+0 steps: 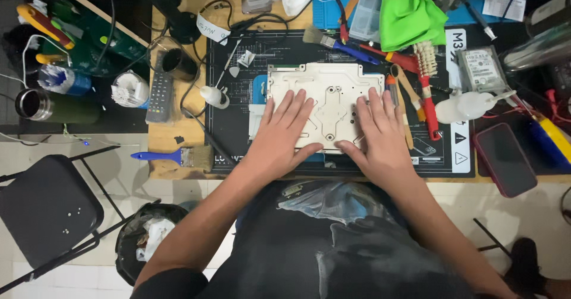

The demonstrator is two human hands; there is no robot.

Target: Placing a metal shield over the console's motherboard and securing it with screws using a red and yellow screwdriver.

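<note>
Head view, left to right: a blue-handled brush (172,155) lies at the bench edge, then the black work mat (238,96) carrying the pale metal shield plate (315,85) at its centre. The plate looks seated on its unit; fastening seems left. The left hand (284,133) and right hand (380,135) both press flat on it, fingers spread, gripping nothing.

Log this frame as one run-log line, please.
left hand: flat on metal shield plate | right hand: flat on plate | plate: lying on black work mat
</note>
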